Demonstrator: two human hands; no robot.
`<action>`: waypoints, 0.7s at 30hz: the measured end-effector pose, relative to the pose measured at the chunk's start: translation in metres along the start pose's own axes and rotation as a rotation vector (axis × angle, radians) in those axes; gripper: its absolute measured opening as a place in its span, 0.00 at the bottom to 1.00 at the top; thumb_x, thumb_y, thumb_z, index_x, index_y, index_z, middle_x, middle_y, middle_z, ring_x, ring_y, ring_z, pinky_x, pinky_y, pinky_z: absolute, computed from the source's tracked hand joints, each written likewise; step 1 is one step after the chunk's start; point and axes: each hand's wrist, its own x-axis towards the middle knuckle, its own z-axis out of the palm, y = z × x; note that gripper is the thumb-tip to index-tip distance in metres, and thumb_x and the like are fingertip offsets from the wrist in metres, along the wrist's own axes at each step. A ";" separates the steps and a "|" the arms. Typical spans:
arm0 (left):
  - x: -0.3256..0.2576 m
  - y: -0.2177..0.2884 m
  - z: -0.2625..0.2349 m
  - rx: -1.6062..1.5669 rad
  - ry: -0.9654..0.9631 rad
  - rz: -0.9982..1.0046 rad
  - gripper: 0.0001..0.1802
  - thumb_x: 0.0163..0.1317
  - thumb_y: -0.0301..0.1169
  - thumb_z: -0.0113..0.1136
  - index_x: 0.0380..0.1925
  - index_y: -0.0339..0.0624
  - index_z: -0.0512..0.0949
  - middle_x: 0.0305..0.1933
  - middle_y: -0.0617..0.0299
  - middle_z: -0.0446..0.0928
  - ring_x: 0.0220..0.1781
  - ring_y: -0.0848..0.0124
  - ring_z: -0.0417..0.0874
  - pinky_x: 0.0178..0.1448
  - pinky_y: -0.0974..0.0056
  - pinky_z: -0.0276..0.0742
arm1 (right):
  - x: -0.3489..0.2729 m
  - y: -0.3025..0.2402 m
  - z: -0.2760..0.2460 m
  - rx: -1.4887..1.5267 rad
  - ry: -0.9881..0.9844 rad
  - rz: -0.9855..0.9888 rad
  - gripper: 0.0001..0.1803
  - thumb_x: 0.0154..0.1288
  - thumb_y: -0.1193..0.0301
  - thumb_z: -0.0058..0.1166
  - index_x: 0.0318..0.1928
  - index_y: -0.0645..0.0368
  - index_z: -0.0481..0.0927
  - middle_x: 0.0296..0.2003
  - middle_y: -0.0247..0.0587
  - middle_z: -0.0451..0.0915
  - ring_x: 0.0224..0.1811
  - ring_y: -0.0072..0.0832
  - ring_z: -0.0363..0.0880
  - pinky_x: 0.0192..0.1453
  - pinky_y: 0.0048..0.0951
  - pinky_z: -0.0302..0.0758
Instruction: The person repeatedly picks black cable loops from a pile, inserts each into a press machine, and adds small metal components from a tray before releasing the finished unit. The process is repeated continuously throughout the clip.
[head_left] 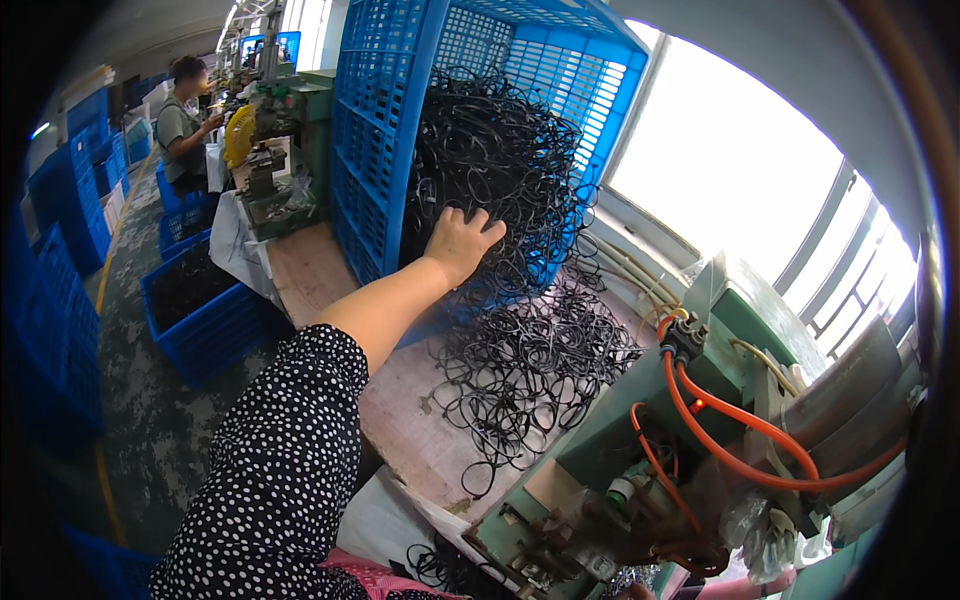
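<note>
My left hand (465, 246) reaches to the front of a large heap of thin, looped black cords (495, 150). Its fingers are apart and slightly bent, their tips against the cords, and I see nothing gripped in them. The heap fills a big blue plastic crate (372, 140), tipped on its side with its mouth toward me. Below the hand, more tangled black cords (535, 365) have spilled onto the pale tabletop (400, 405). A black sleeve with white dots covers my left upper arm. My right hand does not show.
A green machine (610, 500) with orange hoses (740, 425) stands at the near right. Behind the crate is another green machine (300, 130). On the floor at left sits a blue bin (205, 335) of dark pieces. Farther back, a person (183, 135) works at the bench.
</note>
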 end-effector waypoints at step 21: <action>-0.071 0.080 0.005 -0.266 -0.079 -0.283 0.28 0.64 0.31 0.55 0.65 0.51 0.64 0.67 0.44 0.65 0.72 0.39 0.62 0.76 0.35 0.47 | -0.005 0.032 0.007 0.093 -0.053 0.071 0.13 0.66 0.71 0.60 0.49 0.62 0.83 0.44 0.50 0.84 0.45 0.44 0.82 0.65 0.44 0.69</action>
